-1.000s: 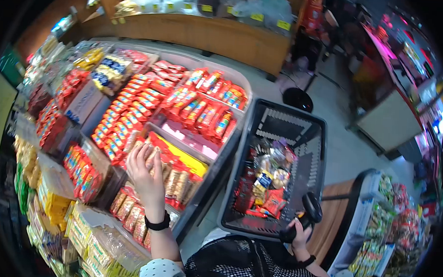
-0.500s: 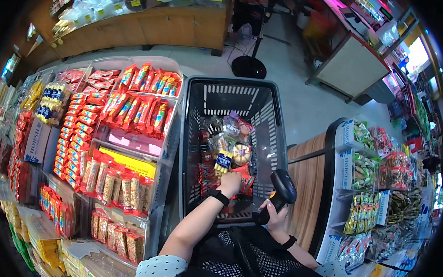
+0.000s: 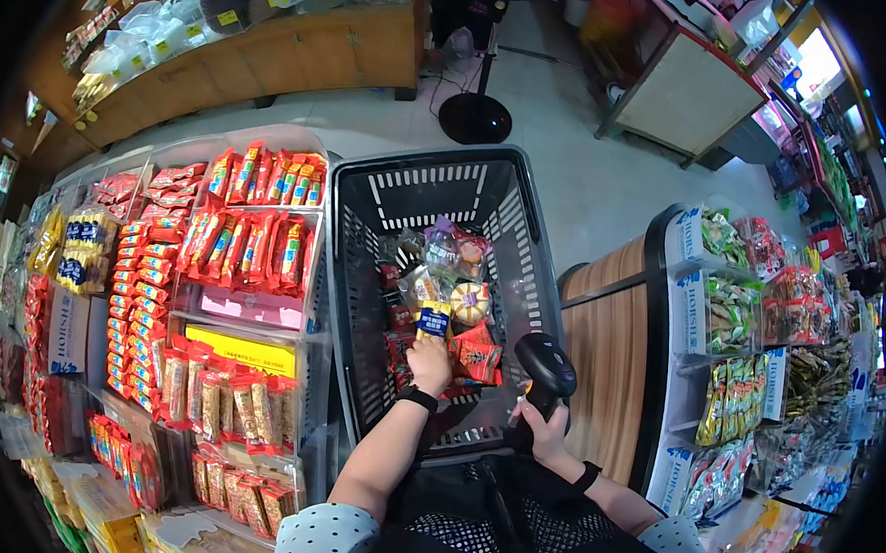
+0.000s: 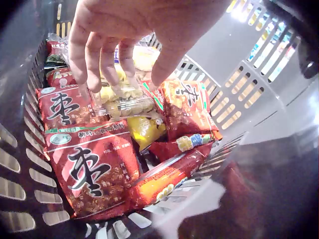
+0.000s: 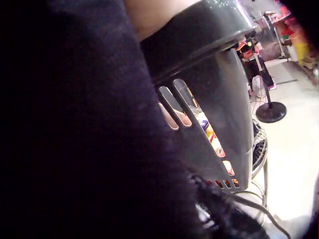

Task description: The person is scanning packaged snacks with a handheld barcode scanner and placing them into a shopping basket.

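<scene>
My left hand (image 3: 428, 364) is down inside a dark grey shopping basket (image 3: 341, 271), over the snack packets. In the left wrist view its fingers bend loosely downward and apart, fingertips right at a clear-wrapped snack (image 4: 132, 106). Red snack packets (image 4: 89, 169) with large black characters lie close beside it. A blue-labelled pack of pale sticks (image 3: 433, 318) is just beyond the hand, with a round pale pastry pack (image 3: 470, 303) to its right. My right hand (image 3: 545, 429) grips a black handle (image 3: 546, 365) with a rounded end at the basket's near right corner.
Left of the basket stands a display of red-wrapped snacks (image 3: 244, 241) and clear-wrapped bars (image 3: 221, 400). A wood-sided shelf (image 3: 603, 370) with bagged goods stands on the right. Ahead are a round black stand base (image 3: 474, 118) and a wooden counter (image 3: 264, 65).
My left hand has moved from above the clear-wrapped bars into the basket, then slightly left within it. The view has swung right. My right hand keeps its grip on the black handle.
</scene>
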`<state>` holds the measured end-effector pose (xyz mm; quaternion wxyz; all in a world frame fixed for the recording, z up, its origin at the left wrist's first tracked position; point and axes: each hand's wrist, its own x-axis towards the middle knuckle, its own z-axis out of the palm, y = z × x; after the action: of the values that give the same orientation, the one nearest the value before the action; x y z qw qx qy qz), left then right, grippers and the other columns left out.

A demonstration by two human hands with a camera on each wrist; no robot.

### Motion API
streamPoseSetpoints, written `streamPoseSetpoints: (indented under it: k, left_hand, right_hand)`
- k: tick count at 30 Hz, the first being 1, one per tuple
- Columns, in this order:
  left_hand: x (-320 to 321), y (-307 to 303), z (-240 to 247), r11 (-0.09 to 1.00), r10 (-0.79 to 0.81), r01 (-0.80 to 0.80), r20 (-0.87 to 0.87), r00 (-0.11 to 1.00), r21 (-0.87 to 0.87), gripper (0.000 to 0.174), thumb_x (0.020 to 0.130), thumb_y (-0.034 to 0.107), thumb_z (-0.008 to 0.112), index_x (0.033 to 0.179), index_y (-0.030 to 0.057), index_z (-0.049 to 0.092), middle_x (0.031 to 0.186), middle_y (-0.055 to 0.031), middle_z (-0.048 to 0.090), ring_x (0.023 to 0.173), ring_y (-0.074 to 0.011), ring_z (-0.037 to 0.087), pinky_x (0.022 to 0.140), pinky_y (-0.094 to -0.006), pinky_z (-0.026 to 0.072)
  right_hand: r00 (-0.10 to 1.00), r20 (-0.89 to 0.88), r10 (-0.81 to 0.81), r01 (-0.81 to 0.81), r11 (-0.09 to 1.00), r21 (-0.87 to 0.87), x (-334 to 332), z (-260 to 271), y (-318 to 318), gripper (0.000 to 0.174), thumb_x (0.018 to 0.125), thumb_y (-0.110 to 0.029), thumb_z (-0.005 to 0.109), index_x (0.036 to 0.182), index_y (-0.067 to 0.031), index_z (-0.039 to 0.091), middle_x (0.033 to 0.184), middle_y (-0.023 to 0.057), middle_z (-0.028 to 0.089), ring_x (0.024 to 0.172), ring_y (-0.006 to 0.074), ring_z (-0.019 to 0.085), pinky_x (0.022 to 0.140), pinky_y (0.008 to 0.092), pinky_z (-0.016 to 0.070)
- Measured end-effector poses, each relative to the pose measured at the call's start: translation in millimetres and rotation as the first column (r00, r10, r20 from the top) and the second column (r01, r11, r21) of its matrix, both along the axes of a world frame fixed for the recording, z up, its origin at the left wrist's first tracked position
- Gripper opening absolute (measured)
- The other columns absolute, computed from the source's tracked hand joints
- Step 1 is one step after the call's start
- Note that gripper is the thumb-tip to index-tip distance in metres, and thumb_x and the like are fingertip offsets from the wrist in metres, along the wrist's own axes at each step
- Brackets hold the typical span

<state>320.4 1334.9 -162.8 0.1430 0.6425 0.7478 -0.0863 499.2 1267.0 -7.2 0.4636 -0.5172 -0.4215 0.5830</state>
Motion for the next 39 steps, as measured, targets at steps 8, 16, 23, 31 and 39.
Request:
streamPoseSetpoints:
  k: [8,16,23,31,39]
  left_hand:
    - [7.6,-2.5,30.6,0.854,-0.214,0.271,0.174,0.961,-0.444,0.027,0.076,0.030,0.059,0.098,0.0149,0.066,0.102,-0.0053,0.064,0.092,-0.0251,0.062,0.071,-0.0342,0.0488]
    - [-26.8,4.0,31.0,0.935,-0.060,0.106,0.142,0.988,-0.339,0.024,0.079,0.020,0.050,0.094,0.0098,0.067,0.098,-0.0095,0.065,0.091,-0.0242,0.063,0.072,-0.0343,0.0491]
    - [-43.9,12.7,45.4,0.940,-0.048,0.143,0.294,0.955,-0.310,0.022,0.079,0.016,0.052,0.092,0.0050,0.065,0.092,-0.0158,0.064,0.089,-0.0275,0.063,0.073,-0.0405,0.0507]
    - [4.2,-24.6,-20.6,0.856,-0.111,0.210,0.228,0.967,-0.472,0.027,0.079,0.022,0.056,0.102,0.0088,0.063,0.101,-0.0119,0.063,0.093,-0.0264,0.062,0.074,-0.0387,0.0508]
    - [10.3,-24.2,-73.9,0.899,-0.049,0.130,0.199,0.979,-0.419,0.031,0.080,0.030,0.054,0.099,0.0070,0.062,0.096,-0.0112,0.064,0.091,-0.0256,0.062,0.078,-0.0359,0.0493]
  right_hand:
    - [1.000,0.019,0.001,-0.002,0.999,0.042,-1.4,-1.5,-5.1,0.029,0.082,-0.012,0.053,0.107,0.0024,0.048,0.073,0.0052,0.056,0.064,0.0118,0.054,0.061,0.0251,0.0438]
    - [0.997,0.060,-0.057,0.052,0.994,0.095,-6.7,-4.5,-7.5,0.032,0.080,-0.012,0.054,0.108,0.0023,0.047,0.069,0.0059,0.054,0.061,0.0128,0.054,0.059,0.0253,0.0436]
    - [0.995,0.012,-0.096,0.094,0.991,0.100,-10.8,1.1,-8.1,0.025,0.082,-0.009,0.055,0.103,0.0043,0.051,0.068,0.0056,0.056,0.063,0.0117,0.055,0.061,0.0249,0.0441]
    - [0.994,0.068,-0.089,0.081,0.989,0.122,-11.6,1.1,-11.6,0.032,0.081,-0.016,0.053,0.106,0.0031,0.047,0.067,0.0060,0.054,0.062,0.0124,0.052,0.058,0.0249,0.0424]
    - [0.990,0.093,-0.109,0.099,0.989,0.107,-10.8,6.4,-11.2,0.032,0.081,-0.016,0.053,0.106,0.0031,0.048,0.067,0.0055,0.054,0.062,0.0116,0.052,0.058,0.0246,0.0402]
